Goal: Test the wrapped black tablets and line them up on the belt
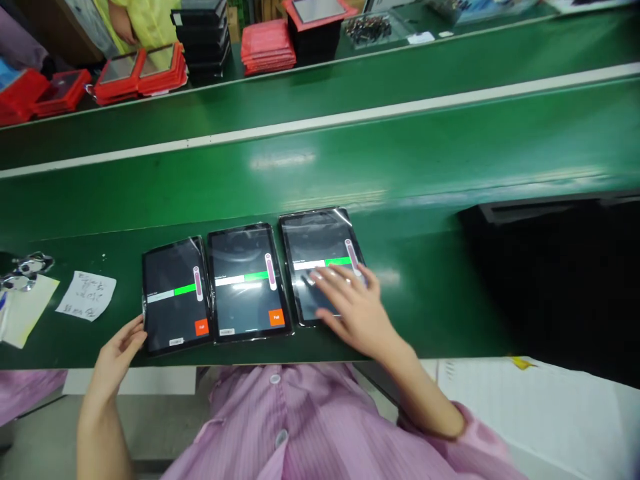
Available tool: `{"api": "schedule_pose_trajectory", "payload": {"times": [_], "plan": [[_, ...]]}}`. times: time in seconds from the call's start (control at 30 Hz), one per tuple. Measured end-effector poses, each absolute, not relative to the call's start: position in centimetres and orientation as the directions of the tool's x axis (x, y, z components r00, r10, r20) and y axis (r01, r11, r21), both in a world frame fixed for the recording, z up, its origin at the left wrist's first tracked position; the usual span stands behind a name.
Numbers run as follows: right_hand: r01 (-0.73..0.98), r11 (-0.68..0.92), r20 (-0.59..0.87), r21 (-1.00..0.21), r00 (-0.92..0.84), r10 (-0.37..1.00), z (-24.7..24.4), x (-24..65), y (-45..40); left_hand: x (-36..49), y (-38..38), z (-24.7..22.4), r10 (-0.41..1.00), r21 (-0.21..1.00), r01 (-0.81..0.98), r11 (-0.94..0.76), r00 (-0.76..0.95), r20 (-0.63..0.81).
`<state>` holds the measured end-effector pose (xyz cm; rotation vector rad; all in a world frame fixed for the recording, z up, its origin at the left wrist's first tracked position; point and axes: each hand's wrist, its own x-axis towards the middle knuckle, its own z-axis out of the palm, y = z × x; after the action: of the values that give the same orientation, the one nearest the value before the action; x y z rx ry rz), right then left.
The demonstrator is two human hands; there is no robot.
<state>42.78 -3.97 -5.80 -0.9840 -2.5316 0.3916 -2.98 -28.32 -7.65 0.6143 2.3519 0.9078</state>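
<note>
Three tablets lie side by side on the green bench, their lit screens showing a white and green bar and a purple slider. My left hand [120,347] pinches the lower left edge of the left tablet [170,267] with thumb and fingers. The middle tablet [240,253] lies close beside it, untouched. Both of these show an orange "Fail" button. Spread over the lower half of the right tablet [315,233] is my right hand [350,307], open, its fingers slightly blurred near the bar. That hand covers the screen's lower right corner.
A large black object [555,280] occupies the bench's right side. Handwritten paper [87,295] and yellow notes [27,310] lie at left. Across the bench are red-cased tablets [117,73], a black stack [203,40] and red cases [267,47]. Another person's hand [121,23] shows behind.
</note>
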Motion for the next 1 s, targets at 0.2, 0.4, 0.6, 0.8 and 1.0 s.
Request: {"api": "schedule_pose_trajectory", "payload": {"times": [0.2,0.4,0.6,0.8,1.0], "plan": [[0.582,0.777,0.232,-0.242,-0.743,0.628,-8.1,40.2,-10.8,-1.7,-28.7,-9.0,0.519,0.804,0.081,0.589,-0.801,-0.299],[0.641,0.745,0.265,-0.185,-0.697,0.666,-9.8,39.8,-11.6,-1.4,-28.6,-8.9,0.53,0.805,0.111,0.584,-0.802,-0.274],[0.641,0.741,0.278,-0.201,-0.688,0.671,-9.7,39.7,-11.6,-0.5,-28.6,-9.3,0.51,0.801,0.148,0.58,-0.833,-0.215],[0.641,0.74,0.291,-0.202,-0.682,0.67,-9.7,39.7,-11.5,2.0,-28.4,-7.9,0.604,0.678,0.464,0.57,-0.796,0.038],[0.633,0.74,0.295,-0.228,-0.679,0.672,-9.5,39.5,-11.5,10.4,-26.6,-6.5,0.912,0.122,0.963,0.239,-0.266,0.312]]}}
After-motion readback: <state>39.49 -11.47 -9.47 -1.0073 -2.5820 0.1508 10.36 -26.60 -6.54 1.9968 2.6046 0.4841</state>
